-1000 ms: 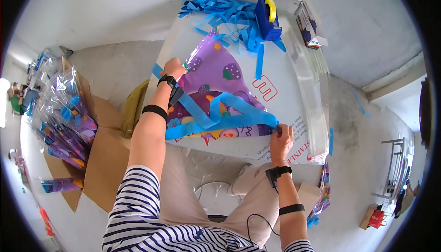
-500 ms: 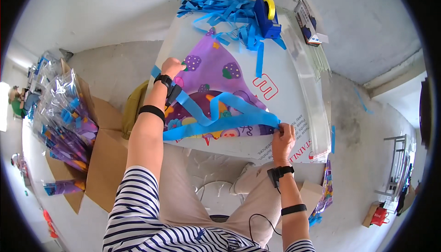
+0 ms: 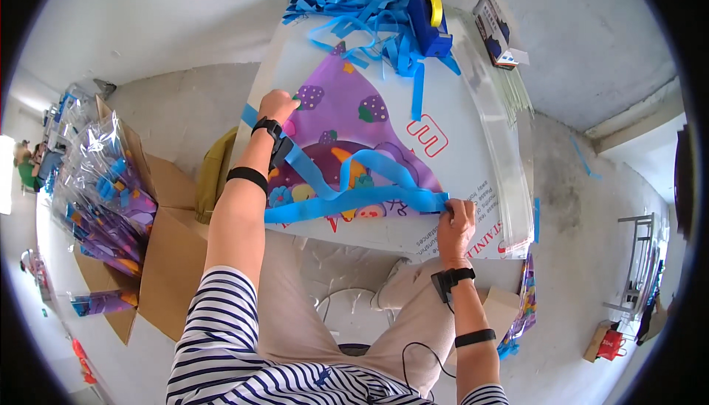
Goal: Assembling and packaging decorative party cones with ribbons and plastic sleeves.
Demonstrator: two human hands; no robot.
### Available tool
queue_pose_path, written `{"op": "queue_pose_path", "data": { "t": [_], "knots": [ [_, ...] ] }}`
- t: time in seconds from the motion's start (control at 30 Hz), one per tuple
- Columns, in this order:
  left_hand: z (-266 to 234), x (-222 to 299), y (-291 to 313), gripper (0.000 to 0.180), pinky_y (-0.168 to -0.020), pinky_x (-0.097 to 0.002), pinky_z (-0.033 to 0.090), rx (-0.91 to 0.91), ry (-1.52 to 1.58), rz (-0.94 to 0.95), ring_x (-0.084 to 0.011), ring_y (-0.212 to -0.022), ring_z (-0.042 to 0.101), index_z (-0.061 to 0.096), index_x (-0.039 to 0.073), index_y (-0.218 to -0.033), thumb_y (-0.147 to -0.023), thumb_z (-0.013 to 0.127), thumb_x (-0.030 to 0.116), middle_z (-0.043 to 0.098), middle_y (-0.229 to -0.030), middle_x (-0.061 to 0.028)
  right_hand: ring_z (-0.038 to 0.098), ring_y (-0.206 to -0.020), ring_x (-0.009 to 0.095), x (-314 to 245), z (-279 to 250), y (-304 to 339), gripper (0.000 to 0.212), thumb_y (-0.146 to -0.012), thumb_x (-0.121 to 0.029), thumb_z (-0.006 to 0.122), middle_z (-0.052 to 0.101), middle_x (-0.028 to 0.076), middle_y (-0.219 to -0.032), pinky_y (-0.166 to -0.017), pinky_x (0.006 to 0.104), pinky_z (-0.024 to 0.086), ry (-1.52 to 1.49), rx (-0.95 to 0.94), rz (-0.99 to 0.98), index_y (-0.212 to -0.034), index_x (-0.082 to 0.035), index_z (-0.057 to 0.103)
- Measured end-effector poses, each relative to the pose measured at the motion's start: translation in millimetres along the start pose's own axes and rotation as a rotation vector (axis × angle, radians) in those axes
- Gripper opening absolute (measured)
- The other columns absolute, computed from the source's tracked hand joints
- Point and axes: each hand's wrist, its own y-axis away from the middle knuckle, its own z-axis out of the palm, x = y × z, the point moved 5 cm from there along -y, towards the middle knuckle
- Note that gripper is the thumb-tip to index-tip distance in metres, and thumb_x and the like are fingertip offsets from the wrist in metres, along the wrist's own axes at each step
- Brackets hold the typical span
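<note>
A purple, roughly triangular printed sheet [image 3: 347,102] with berry and star patterns lies on a white board, its point toward the far side. Across its near edge runs a flat blue ribbon [image 3: 325,208], with another loop curving over the print. My left hand [image 3: 279,107] is at the sheet's left edge, fingers closed on it; the ribbon passes beneath that wrist. At the near right corner my right hand [image 3: 458,219] pinches the ribbon's end against the sheet. Its fingertips partly hide that corner.
Many cut blue ribbons [image 3: 340,2] lie piled at the board's far side, beside a blue tape dispenser [image 3: 430,25] with yellow tape. Clear plastic sleeves [image 3: 506,176] run along the right. An opened carton [image 3: 173,257] with wrapped purple pieces [image 3: 103,206] stands left.
My right hand has shifted very slightly, and the ribbon now covers more of the sheet's near right corner. My left hand stays at the sheet's left edge.
</note>
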Motion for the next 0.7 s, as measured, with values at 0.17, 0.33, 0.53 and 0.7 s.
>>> {"op": "queue_pose_path", "data": {
  "t": [0.17, 0.33, 0.53, 0.7],
  "knots": [
    [-3.4, 12.5, 5.6, 0.031, -0.076, -0.0516, 0.052, 0.012, -0.065, -0.081, -0.0426, -0.086, 0.067, 0.072, 0.004, -0.083, -0.079, 0.070, 0.035, 0.071, -0.087, -0.0193, 0.060, -0.085, 0.036, -0.7, 1.3, 0.0, 0.019, -0.076, 0.003, 0.059, 0.059, 0.013, -0.091, -0.077, 0.0477, 0.048, 0.006, -0.025, -0.015, -0.091, -0.007, 0.065],
    [-8.6, 20.1, 13.5, 0.024, -0.083, -0.0525, 0.051, -0.026, -0.121, -0.272, -0.0386, -0.101, 0.068, 0.072, 0.012, -0.101, -0.085, 0.064, 0.029, 0.073, -0.106, -0.0142, 0.060, -0.085, 0.036, 1.4, 2.2, 0.3, 0.020, -0.076, 0.003, 0.058, 0.060, 0.012, -0.092, -0.078, 0.0466, 0.048, 0.039, -0.033, -0.014, -0.092, -0.007, 0.065],
    [-10.2, 21.1, 13.5, 0.027, -0.084, -0.0524, 0.051, -0.051, -0.146, -0.258, -0.0370, -0.102, 0.068, 0.073, 0.013, -0.101, -0.087, 0.068, 0.035, 0.073, -0.106, -0.0125, 0.060, -0.086, 0.035, 2.5, 2.7, 1.1, 0.023, -0.075, 0.002, 0.060, 0.059, 0.012, -0.092, -0.078, 0.0462, 0.048, 0.029, -0.011, -0.002, -0.095, -0.007, 0.065],
    [-12.0, 18.5, 12.7, 0.029, -0.084, -0.0532, 0.051, -0.073, -0.122, -0.279, -0.0367, -0.103, 0.068, 0.073, 0.014, -0.102, -0.087, 0.069, 0.039, 0.073, -0.107, -0.0114, 0.059, -0.086, 0.034, 4.4, 5.1, 2.2, 0.024, -0.074, 0.001, 0.061, 0.059, 0.012, -0.093, -0.078, 0.0453, 0.047, 0.030, -0.041, 0.037, -0.097, -0.007, 0.066]
  ]
}}
